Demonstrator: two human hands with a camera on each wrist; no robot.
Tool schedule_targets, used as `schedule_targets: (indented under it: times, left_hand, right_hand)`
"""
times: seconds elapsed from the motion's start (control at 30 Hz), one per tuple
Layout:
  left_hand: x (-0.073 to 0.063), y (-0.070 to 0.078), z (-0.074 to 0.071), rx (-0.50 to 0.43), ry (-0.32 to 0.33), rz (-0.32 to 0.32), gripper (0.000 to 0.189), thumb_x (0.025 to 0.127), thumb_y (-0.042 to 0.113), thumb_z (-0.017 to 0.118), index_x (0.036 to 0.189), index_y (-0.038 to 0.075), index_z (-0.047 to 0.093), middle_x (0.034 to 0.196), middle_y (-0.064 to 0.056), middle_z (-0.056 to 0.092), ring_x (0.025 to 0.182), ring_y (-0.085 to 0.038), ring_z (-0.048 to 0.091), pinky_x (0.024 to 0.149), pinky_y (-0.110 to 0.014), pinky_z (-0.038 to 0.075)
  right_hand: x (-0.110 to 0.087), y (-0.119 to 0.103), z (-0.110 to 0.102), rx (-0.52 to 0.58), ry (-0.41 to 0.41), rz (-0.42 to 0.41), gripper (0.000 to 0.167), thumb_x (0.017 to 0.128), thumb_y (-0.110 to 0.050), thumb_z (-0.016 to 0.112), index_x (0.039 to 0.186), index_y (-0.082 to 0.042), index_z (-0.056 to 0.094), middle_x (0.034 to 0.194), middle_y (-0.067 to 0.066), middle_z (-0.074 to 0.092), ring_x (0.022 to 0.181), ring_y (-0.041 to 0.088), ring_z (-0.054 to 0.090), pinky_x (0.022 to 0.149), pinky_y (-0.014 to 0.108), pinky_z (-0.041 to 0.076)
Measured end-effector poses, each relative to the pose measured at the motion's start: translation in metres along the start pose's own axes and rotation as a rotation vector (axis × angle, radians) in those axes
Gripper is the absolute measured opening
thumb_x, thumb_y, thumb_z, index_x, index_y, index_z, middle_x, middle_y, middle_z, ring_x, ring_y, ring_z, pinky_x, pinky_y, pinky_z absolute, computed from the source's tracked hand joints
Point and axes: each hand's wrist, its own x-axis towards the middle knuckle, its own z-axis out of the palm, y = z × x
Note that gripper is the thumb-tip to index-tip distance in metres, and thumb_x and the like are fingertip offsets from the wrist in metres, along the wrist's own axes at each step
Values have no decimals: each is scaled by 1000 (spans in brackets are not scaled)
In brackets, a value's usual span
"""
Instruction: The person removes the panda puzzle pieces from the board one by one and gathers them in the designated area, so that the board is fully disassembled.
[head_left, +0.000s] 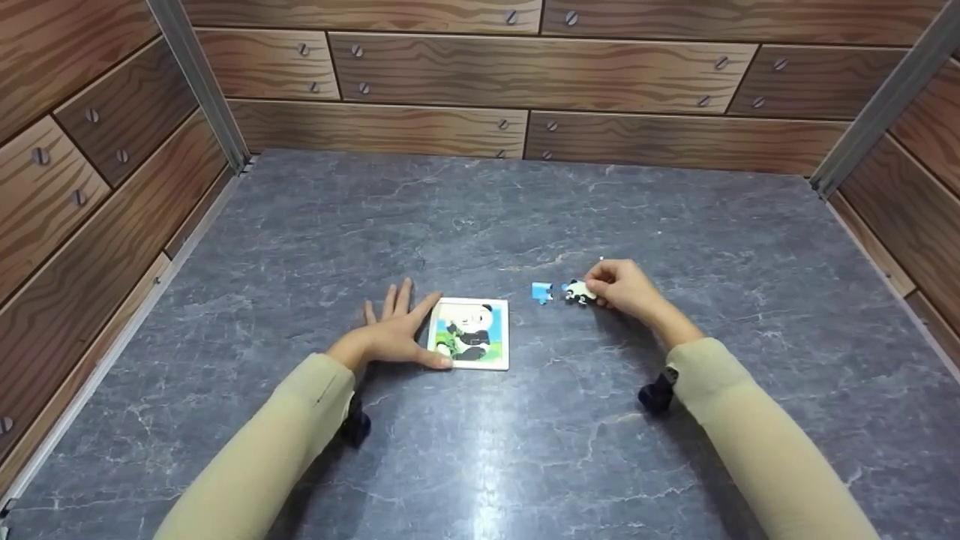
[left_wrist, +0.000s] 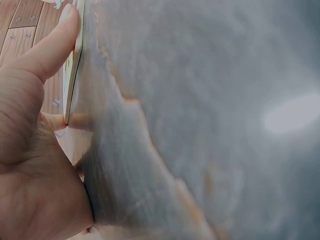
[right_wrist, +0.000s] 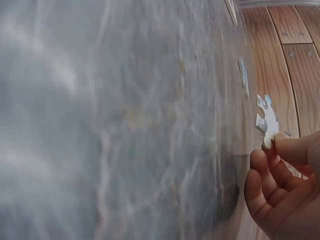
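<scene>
A small square panda jigsaw puzzle [head_left: 470, 335] in a white frame lies flat on the table; its upper left part looks pale. My left hand [head_left: 394, 335] spreads its fingers along the frame's left side, thumb touching the lower left corner and index finger by the upper left one. To the right, my right hand [head_left: 624, 289] pinches a black-and-white puzzle piece [head_left: 577, 291] between thumb and fingers. In the right wrist view the piece [right_wrist: 270, 120] appears raised off the table. A blue puzzle piece [head_left: 541, 292] lies between the frame and the held one.
The dark grey marbled table [head_left: 480, 217] extends around both hands. Wood-patterned panels [head_left: 540, 71] wall in its back and sides, with metal posts [head_left: 202, 82] at the corners. A tiny white speck [head_left: 601, 259] shows just beyond the right hand.
</scene>
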Motion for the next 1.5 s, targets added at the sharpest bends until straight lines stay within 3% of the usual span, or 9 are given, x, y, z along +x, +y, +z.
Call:
schedule_targets:
  times: [0.7, 1.0, 1.5]
  left_hand:
    - [1, 2, 1, 17, -4, 11, 113, 66, 68, 68, 150, 31, 2, 149, -13, -27, 134, -32, -28, 98, -61, -21]
    - [3, 1, 2, 0, -7, 11, 114, 65, 68, 68, 150, 31, 2, 149, -13, -28, 133, -31, -29, 97, -60, -22]
    - [3, 0, 0, 14, -4, -4, 116, 64, 69, 69, 150, 31, 2, 149, -14, -27, 133, -32, -28, 98, -61, -21]
  right_hand:
    - [4, 9, -12, -80, -27, 50, 11, 86, 2, 54, 85, 10, 62, 66, 1, 54, 56, 8, 48, 49, 18, 40]
    - [4, 10, -13, -122, -5, 43, 14, 88, 1, 55, 94, 10, 64, 74, 7, 60, 57, 7, 50, 50, 19, 43]
    - [-1, 3, -8, -64, -6, 25, 16, 89, -5, 59, 94, 9, 63, 68, 6, 58, 60, 11, 53, 50, 21, 45]
